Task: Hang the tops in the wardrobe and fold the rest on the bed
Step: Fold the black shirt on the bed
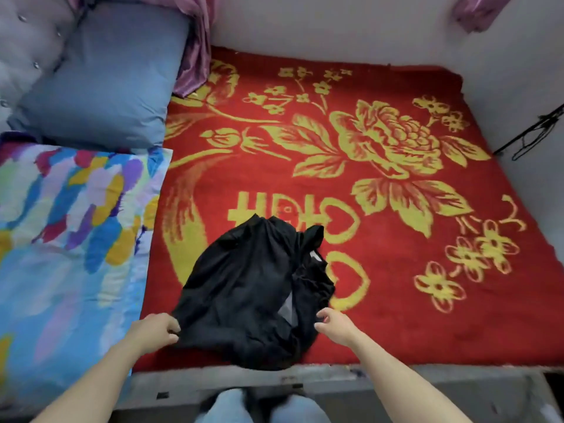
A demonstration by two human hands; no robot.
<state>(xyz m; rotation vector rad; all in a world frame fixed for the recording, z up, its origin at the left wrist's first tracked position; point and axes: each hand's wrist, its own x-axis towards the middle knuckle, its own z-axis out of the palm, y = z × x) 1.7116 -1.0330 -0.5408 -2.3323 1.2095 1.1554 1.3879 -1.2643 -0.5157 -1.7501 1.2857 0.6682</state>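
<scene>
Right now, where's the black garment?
The black garment lies crumpled low centre in the head view, on the red blanket beside the colourful quilt; the left hand grips its left edge, the right hand is at its right.

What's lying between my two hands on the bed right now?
The crumpled black garment, on the red blanket, spans from left hand to right hand, in the head view.

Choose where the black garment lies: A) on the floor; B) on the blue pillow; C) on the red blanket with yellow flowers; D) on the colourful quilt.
C: the black garment lies crumpled on the red blanket, near its front edge, and the left hand grips its side.
</scene>
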